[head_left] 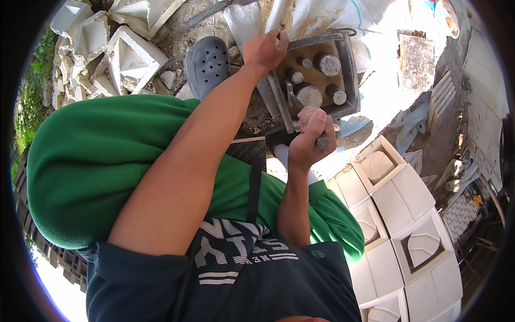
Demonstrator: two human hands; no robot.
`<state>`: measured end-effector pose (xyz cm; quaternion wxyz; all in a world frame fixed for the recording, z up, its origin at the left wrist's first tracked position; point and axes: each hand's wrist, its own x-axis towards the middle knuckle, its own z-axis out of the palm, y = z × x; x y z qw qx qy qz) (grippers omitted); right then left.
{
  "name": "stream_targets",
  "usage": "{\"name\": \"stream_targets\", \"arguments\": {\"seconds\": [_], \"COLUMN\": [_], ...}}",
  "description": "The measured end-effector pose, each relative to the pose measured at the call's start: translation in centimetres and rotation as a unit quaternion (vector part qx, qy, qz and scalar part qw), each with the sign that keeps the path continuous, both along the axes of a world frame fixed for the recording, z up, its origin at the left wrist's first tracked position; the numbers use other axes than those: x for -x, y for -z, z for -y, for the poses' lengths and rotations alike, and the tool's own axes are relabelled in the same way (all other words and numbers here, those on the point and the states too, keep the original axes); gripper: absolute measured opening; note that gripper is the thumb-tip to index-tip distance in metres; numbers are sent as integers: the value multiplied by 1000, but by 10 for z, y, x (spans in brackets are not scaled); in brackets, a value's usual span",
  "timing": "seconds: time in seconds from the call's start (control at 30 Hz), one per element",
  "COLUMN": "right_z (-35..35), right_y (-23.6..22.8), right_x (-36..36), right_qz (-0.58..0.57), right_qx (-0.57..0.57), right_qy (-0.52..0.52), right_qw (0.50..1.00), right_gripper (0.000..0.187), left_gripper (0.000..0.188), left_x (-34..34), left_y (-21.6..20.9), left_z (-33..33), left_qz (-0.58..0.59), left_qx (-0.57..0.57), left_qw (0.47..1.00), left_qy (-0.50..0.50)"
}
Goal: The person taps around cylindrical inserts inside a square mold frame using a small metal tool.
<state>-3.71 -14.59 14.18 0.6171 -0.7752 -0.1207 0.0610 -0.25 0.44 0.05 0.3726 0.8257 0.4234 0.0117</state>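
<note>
A dark box-shaped mould (351, 80) lies in front of me, with several round posts standing from its brown, sandy floor. One of the larger posts (309, 95) has a pale, dusty top. My left hand (265, 52) is closed at the mould's far left corner; what its fingers grip is hidden. Close to the near edge, my right hand (313, 135) is wrapped round the handle (322, 143) of a hand tool. A narrow grey metal part (293, 97) points from that fist into the mould, beside the large post. The tool's full shape is hidden.
Pale cast blocks with leaf-shaped recesses (424, 248) stand stacked at the right. Broken white castings (134, 59) are heaped at the far left. A grey clog (207, 65) is beside the mould, and a white woven sheet (327, 19) spreads beyond it.
</note>
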Motion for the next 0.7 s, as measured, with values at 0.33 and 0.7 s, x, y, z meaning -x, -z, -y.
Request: {"name": "stream_targets", "arguments": {"seconds": [0.33,0.7], "right_z": [-4,-4], "right_y": [-10,3], "right_x": [8,1], "right_qz": [15,19], "right_qx": [-67,-35], "right_qy": [18,-26], "right_qw": [997,999], "right_gripper": [32,33], "left_gripper": [39,39], "left_x": [4,-1], "left_y": [0,1], "left_z": [-8,1], "left_qz": [-10,9], "left_qx": [0,6], "left_qw": [1000,1000], "left_qy": [-3,-7]}}
